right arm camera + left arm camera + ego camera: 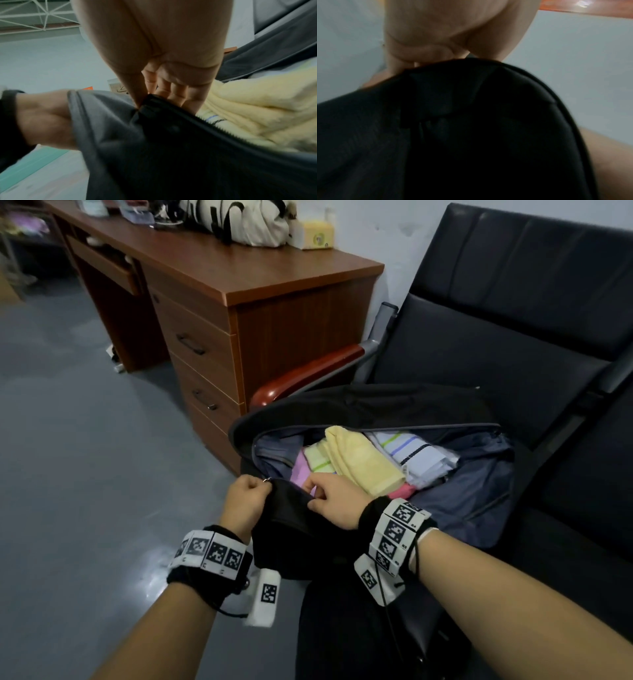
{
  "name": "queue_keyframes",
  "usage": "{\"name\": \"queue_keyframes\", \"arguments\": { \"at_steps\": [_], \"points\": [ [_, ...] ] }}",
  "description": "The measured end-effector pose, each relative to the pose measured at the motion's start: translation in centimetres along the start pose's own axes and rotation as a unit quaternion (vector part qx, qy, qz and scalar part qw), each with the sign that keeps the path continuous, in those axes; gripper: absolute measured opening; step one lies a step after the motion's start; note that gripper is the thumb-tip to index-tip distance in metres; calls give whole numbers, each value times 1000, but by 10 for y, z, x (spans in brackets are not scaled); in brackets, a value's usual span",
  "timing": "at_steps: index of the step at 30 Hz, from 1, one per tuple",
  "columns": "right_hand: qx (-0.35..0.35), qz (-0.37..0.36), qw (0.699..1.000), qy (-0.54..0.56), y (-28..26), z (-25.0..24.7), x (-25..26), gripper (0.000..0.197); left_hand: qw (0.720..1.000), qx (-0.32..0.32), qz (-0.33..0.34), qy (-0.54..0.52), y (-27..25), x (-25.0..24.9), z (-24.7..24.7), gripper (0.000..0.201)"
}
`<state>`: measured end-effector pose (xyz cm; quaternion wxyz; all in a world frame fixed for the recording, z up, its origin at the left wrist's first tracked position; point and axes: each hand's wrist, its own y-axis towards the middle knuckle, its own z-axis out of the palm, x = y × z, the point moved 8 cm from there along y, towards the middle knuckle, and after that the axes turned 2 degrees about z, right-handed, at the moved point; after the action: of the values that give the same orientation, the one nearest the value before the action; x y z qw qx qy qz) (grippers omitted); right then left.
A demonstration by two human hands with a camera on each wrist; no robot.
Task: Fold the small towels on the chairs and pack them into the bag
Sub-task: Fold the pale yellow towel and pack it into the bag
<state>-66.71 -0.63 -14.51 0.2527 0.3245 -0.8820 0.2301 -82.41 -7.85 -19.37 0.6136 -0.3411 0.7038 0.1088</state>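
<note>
Bag (479, 501), black w/ grey lining, lies unzipped on the seat of a dark padded chair (513, 337); its mouth gapes toward the head cam. Chair has a red-brown armrest (308, 371) on the side facing a wooden desk (219, 268); on that tabletop sit a white-and-black tote (236, 220) and a yellow box (315, 234). Floor (68, 405) is grey, glossy.

Inside the bag, folded towels are packed side by side: yellow towel (359, 460) on top in the middle, white striped towel (418, 453) to its right, a green-striped towel (317, 460) and a pink/lilac towel (301, 472) to its left, and a bit of a bright pink one (402, 491) at the near end.

Both hands are at the near-left corner of the bag opening. Right hand (337, 501) has thumb & fingers curled, pinching the black rim fabric; right wrist cam shows the thumb pressed to the zipper edge, yellow towel just beyond. Left hand (245, 501) is closed into a fist, pinching the small metal zip pull (267, 480) at the same corner. Left wrist cam: blurred, mostly black fabric under the fist.
</note>
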Motion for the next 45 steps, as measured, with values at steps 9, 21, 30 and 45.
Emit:
{"name": "queue_keyframes", "arguments": {
  "at_steps": [9,21,30,45],
  "points": [
    [-109,-106,988,-12,-18,-50,41,23,981,30,132,136,-10,-40,29,22],
    [-16,-77,992,-101,-17,-34,41,36,992,65,103,38,-19,-42,41,22],
    [-58,-33,994,-81,-6,-39,33,27,993,64,73,-72,-27,-51,32,36],
    [-95,32,993,69,-7,-43,16,14,992,8,70,-104,-28,-52,31,27]
  ]
}}
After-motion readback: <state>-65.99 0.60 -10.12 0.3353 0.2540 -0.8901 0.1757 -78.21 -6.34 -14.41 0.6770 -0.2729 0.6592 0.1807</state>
